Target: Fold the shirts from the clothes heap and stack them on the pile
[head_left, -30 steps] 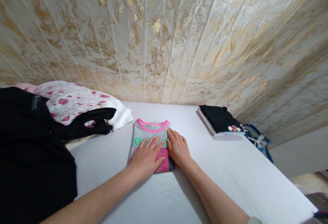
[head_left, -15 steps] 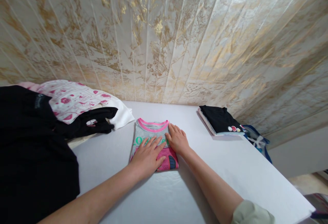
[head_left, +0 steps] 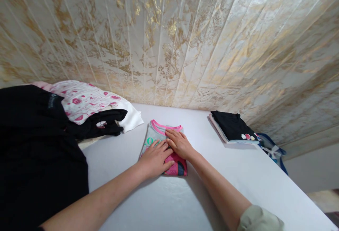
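A folded grey and pink T-shirt (head_left: 174, 169) lies on the white table, its pink neckline toward the wall. Green lettering and a pink print show on its front. My left hand (head_left: 156, 158) rests flat on the left and middle of the shirt, fingers spread. Flat on the upper right part of the shirt is my right hand (head_left: 180, 144), its fingers stretched out just below the collar. The fingertips of both hands come close together at the shirt's middle. Part of the lettering is hidden under the hands.
On the left lies a heap of clothes: a large black garment (head_left: 39, 153), a white one with pink print (head_left: 87, 100) and a smaller black one (head_left: 97, 125). A folded stack topped by a black garment (head_left: 233, 127) sits back right, beside a blue-edged bag (head_left: 274, 151).
My right hand has slid from the shirt's right edge inward over its upper part. My left hand stays on the shirt. The whole view has shifted slightly.
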`<state>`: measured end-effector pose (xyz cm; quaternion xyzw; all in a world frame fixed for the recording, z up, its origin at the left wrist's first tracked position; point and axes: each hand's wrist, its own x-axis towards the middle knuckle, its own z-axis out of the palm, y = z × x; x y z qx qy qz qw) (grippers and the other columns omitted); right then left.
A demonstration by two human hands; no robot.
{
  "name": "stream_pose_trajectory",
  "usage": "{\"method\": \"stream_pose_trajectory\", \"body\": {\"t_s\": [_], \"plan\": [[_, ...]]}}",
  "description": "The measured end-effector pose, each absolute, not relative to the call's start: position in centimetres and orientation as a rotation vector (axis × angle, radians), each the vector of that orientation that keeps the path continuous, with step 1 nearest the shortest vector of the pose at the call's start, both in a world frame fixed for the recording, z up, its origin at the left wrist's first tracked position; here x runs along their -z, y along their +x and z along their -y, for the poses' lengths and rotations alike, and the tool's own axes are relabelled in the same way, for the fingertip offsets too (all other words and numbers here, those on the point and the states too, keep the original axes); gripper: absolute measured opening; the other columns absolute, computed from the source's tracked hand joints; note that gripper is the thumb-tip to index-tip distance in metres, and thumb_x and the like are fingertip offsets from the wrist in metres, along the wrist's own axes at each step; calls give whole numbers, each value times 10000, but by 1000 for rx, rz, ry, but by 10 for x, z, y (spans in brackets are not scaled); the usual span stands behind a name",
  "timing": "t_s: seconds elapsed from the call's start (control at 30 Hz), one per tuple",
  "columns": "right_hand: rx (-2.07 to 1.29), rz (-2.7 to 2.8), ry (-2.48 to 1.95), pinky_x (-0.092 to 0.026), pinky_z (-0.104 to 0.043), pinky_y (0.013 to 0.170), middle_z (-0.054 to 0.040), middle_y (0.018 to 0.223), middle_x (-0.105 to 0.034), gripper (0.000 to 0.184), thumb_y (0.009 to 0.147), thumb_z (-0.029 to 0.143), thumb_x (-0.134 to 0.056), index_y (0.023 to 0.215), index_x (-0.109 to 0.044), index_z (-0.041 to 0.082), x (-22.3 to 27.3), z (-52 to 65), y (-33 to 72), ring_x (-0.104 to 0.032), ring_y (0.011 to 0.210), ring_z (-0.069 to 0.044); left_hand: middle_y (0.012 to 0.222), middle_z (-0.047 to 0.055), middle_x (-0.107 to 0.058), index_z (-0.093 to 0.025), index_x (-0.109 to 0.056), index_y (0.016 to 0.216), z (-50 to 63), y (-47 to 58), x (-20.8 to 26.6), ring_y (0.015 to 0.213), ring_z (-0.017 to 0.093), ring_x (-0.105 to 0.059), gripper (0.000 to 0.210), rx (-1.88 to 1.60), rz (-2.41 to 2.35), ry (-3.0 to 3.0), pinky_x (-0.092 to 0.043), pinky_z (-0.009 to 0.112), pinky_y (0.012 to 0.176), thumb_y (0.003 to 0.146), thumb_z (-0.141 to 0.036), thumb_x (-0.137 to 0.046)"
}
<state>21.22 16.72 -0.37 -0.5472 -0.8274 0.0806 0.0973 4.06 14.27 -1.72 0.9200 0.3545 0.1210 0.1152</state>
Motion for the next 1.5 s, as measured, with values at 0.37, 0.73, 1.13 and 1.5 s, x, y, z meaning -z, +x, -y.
{"method": "stream_pose_trajectory", "body": {"t_s": [0.37, 0.73, 1.13, 1.5], "plan": [[-128, 2388, -1754, -148, -513, 1132, -50, 1489, -396, 454, 988, 396, -331, 1416, -405, 268, -2, -179, 205, -330, 1372, -195, 1436, 56, -464, -298, -479, 1339, -143, 40, 18, 1360, 254, -345, 465, -378, -1031, 2727, -167, 491, 1134, 920, -492, -424], [-355, 2468, -1597, -174, -506, 1130, -35, 1516, -349, 476, 989, 374, -300, 1454, -340, 283, 8, -207, 196, -282, 1399, -189, 1415, 61, -486, -274, -512, 1307, -137, 42, 16, 1344, 253, -363, 457, -390, -1110, 2719, -215, 493, 1125, 927, -504, -408], [-118, 2367, -1710, -218, -439, 1119, -72, 1497, -379, 509, 976, 400, -347, 1448, -353, 210, 21, -211, 195, -322, 1373, -203, 1518, 182, -316, -58, -370, 1419, -162, 25, 24, 1396, 280, -309, 691, -334, -1901, 2453, -251, 445, 1129, 903, -516, -413], [-29, 2262, -1636, -291, -389, 1085, -116, 1419, -471, 485, 958, 331, -392, 1400, -419, 133, 27, -211, 200, -391, 1317, -214, 1529, 168, -305, -116, -370, 1430, -163, 24, 18, 1394, 283, -308, 655, -281, -1908, 2441, -232, 440, 1129, 905, -506, -421]]}}
